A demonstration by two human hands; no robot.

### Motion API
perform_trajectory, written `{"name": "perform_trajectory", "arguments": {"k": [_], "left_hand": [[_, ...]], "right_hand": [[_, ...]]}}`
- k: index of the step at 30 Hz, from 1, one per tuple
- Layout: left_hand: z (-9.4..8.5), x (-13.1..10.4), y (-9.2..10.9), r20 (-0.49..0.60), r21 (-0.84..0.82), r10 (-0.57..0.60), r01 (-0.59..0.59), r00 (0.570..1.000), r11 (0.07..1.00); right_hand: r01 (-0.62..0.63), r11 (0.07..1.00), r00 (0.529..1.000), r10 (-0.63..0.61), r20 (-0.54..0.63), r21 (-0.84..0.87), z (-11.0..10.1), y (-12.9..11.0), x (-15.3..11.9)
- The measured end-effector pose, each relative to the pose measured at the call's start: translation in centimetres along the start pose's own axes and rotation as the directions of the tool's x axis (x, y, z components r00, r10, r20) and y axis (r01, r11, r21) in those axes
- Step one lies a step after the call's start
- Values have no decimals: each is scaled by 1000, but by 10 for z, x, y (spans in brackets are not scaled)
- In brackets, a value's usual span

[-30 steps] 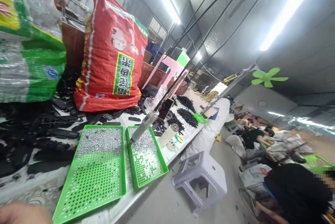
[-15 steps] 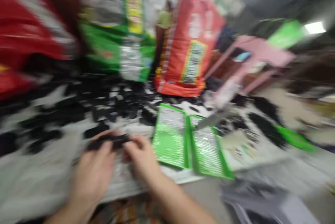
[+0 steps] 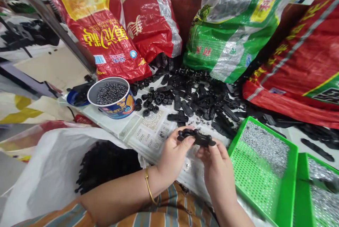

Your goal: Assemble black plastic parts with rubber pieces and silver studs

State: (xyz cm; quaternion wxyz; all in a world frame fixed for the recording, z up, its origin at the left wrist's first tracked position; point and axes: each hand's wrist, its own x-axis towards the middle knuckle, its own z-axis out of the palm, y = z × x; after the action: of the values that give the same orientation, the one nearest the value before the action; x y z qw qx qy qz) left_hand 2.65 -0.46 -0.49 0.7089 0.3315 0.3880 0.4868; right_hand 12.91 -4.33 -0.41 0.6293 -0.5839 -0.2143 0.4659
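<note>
One long, black, plastic-looking piece with rounded knobs (image 3: 202, 140) in progress

We hold this black piece above the near part of the white patterned tabletop (image 3: 156, 142), between our left hand (image 3: 173, 154) and our right hand (image 3: 219, 165). The fingers of both hands are bent closely round its two ends, with the thumbs resting on it. We judge that this piece is not finished, but its joints are too small for us to check. Much seems to remain: flat black loose parts (image 3: 186, 108) lie scattered beyond our hands, and small silvery metal bits (image 3: 265, 145) cover the far portion of a green perforated plastic tray (image 3: 249, 174). In the open white sack (image 3: 45, 181) at our left, a dark heap (image 3: 108, 163) is gathered; whether it holds completed pieces, we cannot tell
</note>
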Motion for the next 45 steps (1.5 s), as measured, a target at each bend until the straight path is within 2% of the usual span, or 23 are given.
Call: {"name": "perform_trajectory", "arguments": {"k": [3, 7, 9, 12, 16, 19, 22, 25, 28, 31, 34, 39, 45], "left_hand": [[1, 4, 4, -32, -7, -13, 13, 999, 1000], [2, 7, 6, -73, 6, -5, 5, 997, 1000], [1, 7, 6, -93, 26, -5, 7, 996, 1000], [-1, 7, 7, -54, 43, -33, 36, 998, 998], [-4, 8, 10, 9, 50, -60, 60, 998, 997], [-5, 8, 10, 2, -16, -129, 129, 992, 991], [-4, 8, 8, -12, -92, -186, 185, 982, 979], [-3, 5, 4, -32, -116, -207, 202, 978, 973], [-2, 3, 0, -62, -122, -197, 188, 979, 975], [-3, 1, -3, -70, -118, -164, 156, 984, 981], [-4, 2, -3, -61, -108, -119, 112, 991, 988], [-5, 2, -4, -37, -154, -58, 52, 998, 987], [-7, 0, -8, -66, -112, -10, 3, 998, 994]], "right_hand": [[1, 987, 1000, -2, -4, -159, -2, 2, 1], [109, 917, 991, -128, -24, -383, -6, 8, 1], [143, 896, 982, -180, -49, -420, -7, 10, 1], [197, 861, 962, -261, -74, -470, -7, 11, 0], [348, 745, 897, -442, -29, -570, -8, 13, -1], [372, 702, 881, -473, -7, -608, -8, 12, -2], [312, 770, 911, -409, -55, -556, -8, 11, -1], [158, 884, 961, -240, -137, -440, -7, 10, 1], [52, 966, 978, -100, -181, -253, -5, 12, 3], [-31, 999, 983, 24, -183, -32, -2, 12, 3], [-103, 991, 982, 116, -152, 86, 3, 10, 2], [-93, 974, 987, 117, -107, 208, 9, 4, 1], [-6, 974, 994, 31, -106, 226, 12, 5, 1]]}}
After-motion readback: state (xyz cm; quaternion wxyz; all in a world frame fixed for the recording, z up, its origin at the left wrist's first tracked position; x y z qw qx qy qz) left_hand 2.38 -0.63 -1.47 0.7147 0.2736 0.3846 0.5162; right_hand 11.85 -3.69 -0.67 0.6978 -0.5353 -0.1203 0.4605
